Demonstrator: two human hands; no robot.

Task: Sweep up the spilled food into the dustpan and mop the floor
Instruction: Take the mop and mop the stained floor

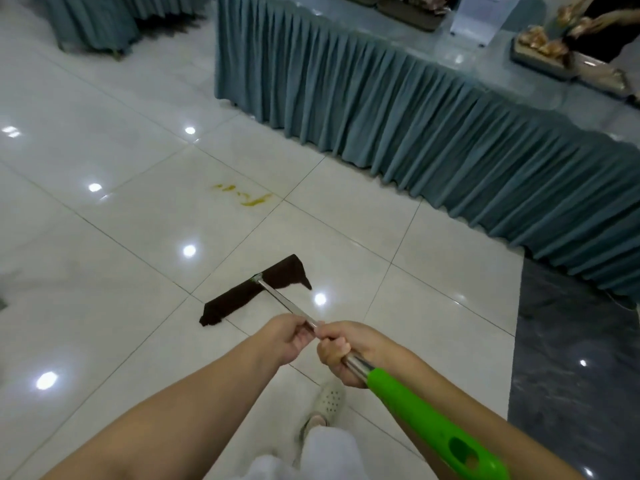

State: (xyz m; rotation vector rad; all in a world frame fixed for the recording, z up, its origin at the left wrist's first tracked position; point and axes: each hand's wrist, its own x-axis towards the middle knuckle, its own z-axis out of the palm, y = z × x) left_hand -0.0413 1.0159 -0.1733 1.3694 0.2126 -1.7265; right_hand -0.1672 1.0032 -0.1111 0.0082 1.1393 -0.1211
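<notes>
I hold a flat mop with both hands. Its dark brown head [256, 291] lies on the white tiled floor [104, 237] in front of me. The metal pole [287, 304] runs back to a green handle [426, 420] at the lower right. My left hand [289, 336] grips the pole farther down, and my right hand [341, 351] grips it just above the green handle. A yellow smear of spilled food [247, 197] marks the tile beyond the mop head, well apart from it. No dustpan is in view.
A long table with a teal pleated skirt [398, 116] runs along the right, carrying food trays [540, 55]; another person's arm [602, 26] reaches over it. A second skirted table [93, 19] stands far left. Dark marble flooring [571, 358] lies at right. My shoe [327, 400] is below.
</notes>
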